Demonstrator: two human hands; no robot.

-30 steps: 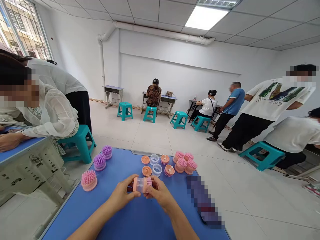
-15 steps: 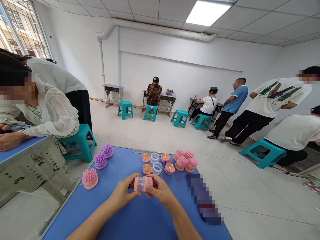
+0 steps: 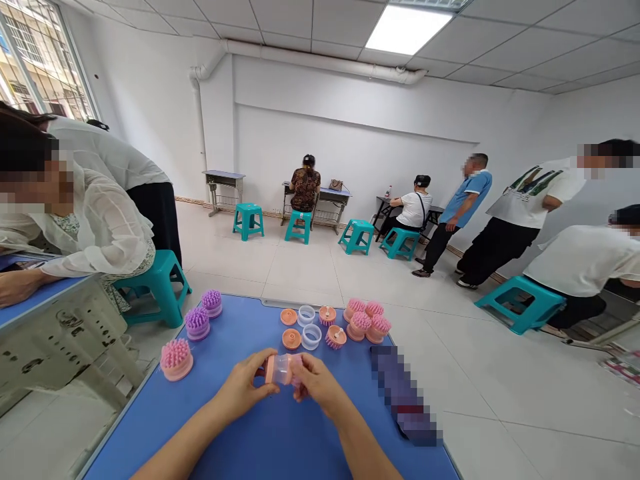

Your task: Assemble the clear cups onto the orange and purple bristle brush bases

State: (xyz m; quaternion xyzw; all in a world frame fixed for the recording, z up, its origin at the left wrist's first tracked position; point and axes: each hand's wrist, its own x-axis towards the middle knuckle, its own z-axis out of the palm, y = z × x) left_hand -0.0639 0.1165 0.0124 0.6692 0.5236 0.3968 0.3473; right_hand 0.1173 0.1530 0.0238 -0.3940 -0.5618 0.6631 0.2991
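Note:
Between my hands, above the blue desk, is a scalp massage brush lying on its side, with an orange base, a clear middle and a pink bristle end. My left hand grips the base between thumb and fingers. Around the bristle end, mostly covering it, are the fingers of my right hand. Just beyond lie orange caps, clear rings and bristle heads turned bristles down. A cluster of pink brushes stands at the right.
Purple brushes and a pink brush stand along the desk's left side. A dark pixelated object lies near the right edge. People sit or stand around the room, with teal stools on the tiled floor.
My right hand has turned and its fingers now cover more of the bristle end. My left hand keeps its hold on the base. The view has shifted slightly.

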